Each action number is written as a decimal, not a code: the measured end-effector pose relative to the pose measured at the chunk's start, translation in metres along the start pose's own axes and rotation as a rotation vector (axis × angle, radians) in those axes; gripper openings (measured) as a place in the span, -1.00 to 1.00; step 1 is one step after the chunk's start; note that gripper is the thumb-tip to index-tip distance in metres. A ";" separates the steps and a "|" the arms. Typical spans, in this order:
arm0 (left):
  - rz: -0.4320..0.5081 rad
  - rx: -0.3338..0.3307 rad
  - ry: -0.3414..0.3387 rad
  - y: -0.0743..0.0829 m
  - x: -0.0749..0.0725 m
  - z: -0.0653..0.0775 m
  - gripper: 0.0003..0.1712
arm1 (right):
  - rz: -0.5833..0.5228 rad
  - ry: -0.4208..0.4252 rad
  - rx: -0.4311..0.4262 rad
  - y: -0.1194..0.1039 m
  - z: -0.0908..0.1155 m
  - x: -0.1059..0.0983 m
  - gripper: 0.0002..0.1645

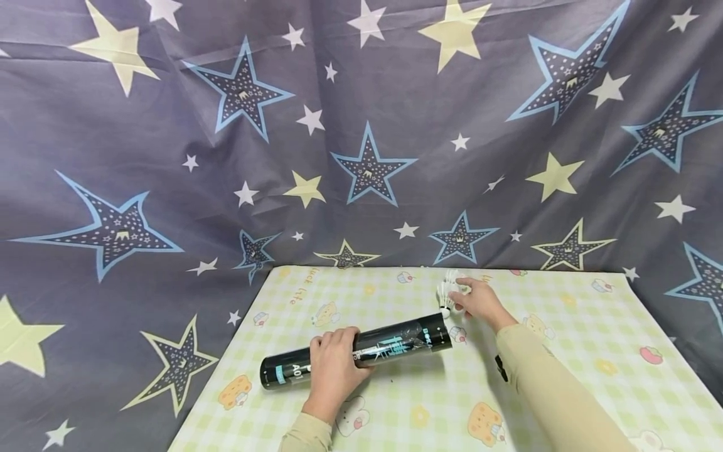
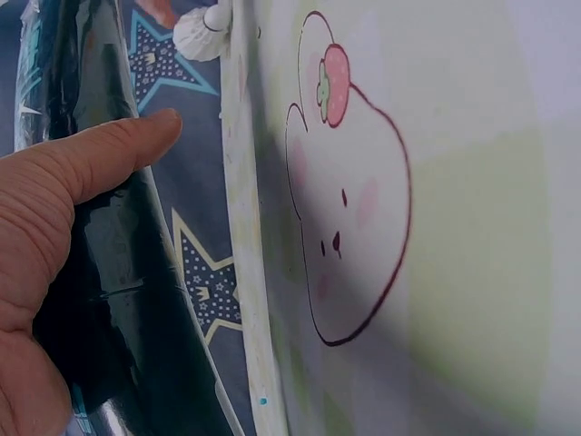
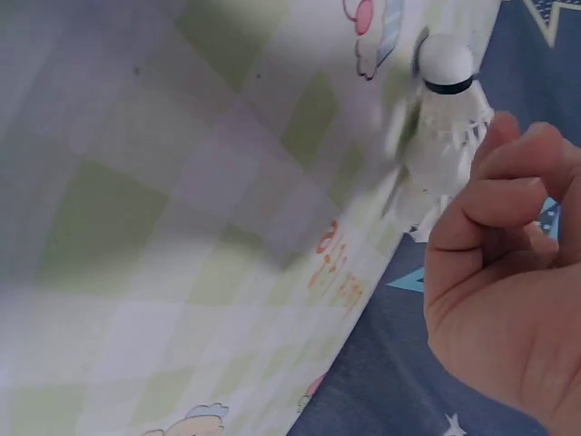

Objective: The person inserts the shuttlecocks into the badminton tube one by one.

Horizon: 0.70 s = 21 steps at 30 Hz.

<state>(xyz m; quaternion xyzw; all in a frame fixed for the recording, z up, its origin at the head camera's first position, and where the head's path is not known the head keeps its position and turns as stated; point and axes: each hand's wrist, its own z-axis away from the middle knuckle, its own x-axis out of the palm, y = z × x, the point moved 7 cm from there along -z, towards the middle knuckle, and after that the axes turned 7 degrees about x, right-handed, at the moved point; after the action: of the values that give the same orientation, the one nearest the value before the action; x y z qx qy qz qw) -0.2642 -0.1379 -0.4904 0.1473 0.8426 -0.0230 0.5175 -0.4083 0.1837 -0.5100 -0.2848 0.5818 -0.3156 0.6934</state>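
My left hand (image 1: 336, 364) grips a long black shuttlecock tube (image 1: 395, 344) around its middle. The tube slants over the table, its right end higher in the head view; the left wrist view has my thumb (image 2: 127, 150) across its glossy side. Past that right end, a white shuttlecock (image 1: 445, 301) points its round base toward me, black band showing. More white feathers lie just behind its skirt. My right hand (image 1: 480, 301) has curled fingers and pinches at the skirt's side; in the right wrist view the fingertips (image 3: 499, 132) meet the feathers.
A green-and-white checked cloth with cartoon prints covers the table (image 1: 559, 364). Behind it hangs a dark curtain (image 1: 395, 232) patterned with stars, along the table's back edge. A small black object (image 1: 501, 368) shows beside the right sleeve.
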 end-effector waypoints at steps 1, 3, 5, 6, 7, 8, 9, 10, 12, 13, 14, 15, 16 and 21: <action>0.001 0.002 -0.005 0.001 0.001 0.000 -0.07 | 0.002 -0.008 0.002 0.002 0.000 0.001 -0.30; 0.000 0.009 -0.010 0.003 0.002 0.001 -0.07 | -0.002 -0.013 0.015 0.008 0.000 0.002 -0.42; -0.002 0.016 -0.004 0.004 0.002 0.001 -0.07 | -0.003 -0.011 0.021 0.014 0.003 0.003 -0.57; -0.005 0.020 0.001 0.004 0.002 0.001 -0.07 | -0.003 -0.011 0.018 0.017 0.004 0.004 -0.63; -0.007 0.022 0.006 0.004 0.001 0.001 -0.07 | -0.013 -0.014 0.021 0.020 0.006 0.005 -0.68; -0.010 0.024 0.013 0.005 0.001 0.001 -0.07 | -0.017 -0.018 0.023 0.023 0.008 0.006 -0.72; -0.014 0.025 0.018 0.004 0.001 0.001 -0.07 | -0.024 -0.027 0.021 0.025 0.011 0.008 -0.74; -0.015 0.024 0.020 0.004 0.001 0.001 -0.07 | -0.031 -0.040 0.014 0.026 0.014 0.010 -0.73; -0.017 0.020 0.013 0.004 0.001 0.001 -0.07 | -0.077 -0.069 0.015 0.030 0.021 0.014 -0.72; -0.016 0.019 0.009 0.004 0.002 0.001 -0.07 | -0.111 -0.081 0.026 0.031 0.025 0.015 -0.71; -0.014 0.019 0.007 0.004 0.002 0.001 -0.07 | -0.142 -0.092 0.036 0.033 0.030 0.015 -0.70; -0.012 0.019 0.005 0.004 0.002 0.001 -0.07 | -0.177 -0.099 0.047 0.035 0.035 0.015 -0.68; -0.008 0.018 0.004 0.004 0.003 0.001 -0.07 | -0.213 -0.104 0.064 0.037 0.040 0.014 -0.66; 0.003 0.011 0.008 0.003 0.003 -0.001 -0.06 | -0.358 -0.102 0.116 0.047 0.069 -0.004 -0.52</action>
<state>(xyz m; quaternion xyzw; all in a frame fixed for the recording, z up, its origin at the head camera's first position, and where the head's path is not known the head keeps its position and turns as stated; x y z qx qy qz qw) -0.2654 -0.1342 -0.4921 0.1515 0.8444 -0.0265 0.5132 -0.3354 0.2183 -0.5325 -0.3588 0.4669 -0.4519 0.6701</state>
